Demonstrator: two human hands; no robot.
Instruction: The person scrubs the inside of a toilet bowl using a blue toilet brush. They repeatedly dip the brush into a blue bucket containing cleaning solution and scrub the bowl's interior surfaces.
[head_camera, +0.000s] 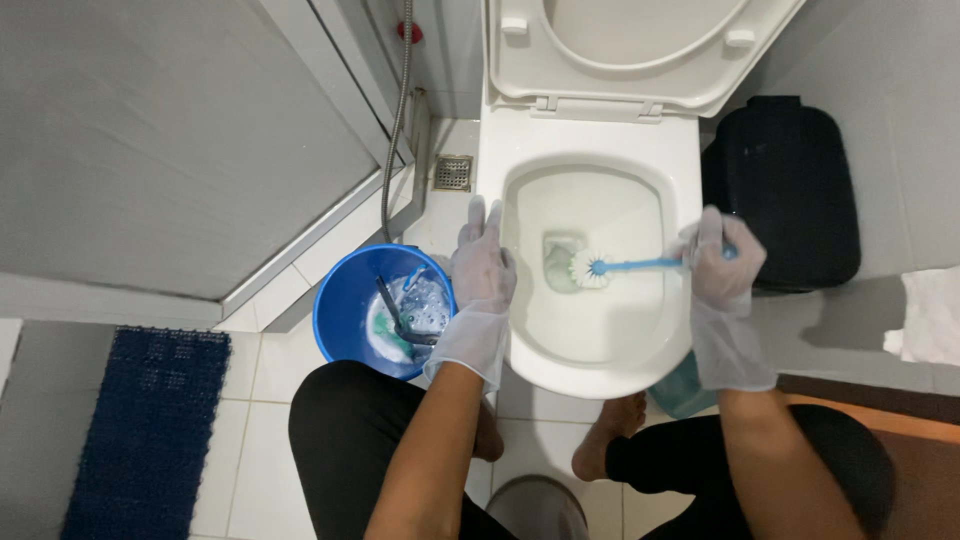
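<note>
Two gloved hands work at the toilet bowl (520, 330). Right hand (725, 262) has its fingers closed around the blue brush (610, 267), head deep in the bowl. Left hand (482, 268) rests flat, fingers open, on the rim. Scrubbing looks underway; next needs firm strokes round the sides.

The toilet bowl (600, 350) is glossy white ceramic. The brush (625, 266) looks like blue plastic with white bristles. Thin translucent gloves cover both hands. The bucket (345, 300) is shiny blue plastic; the hose (398, 110) is ribbed metal.
</note>
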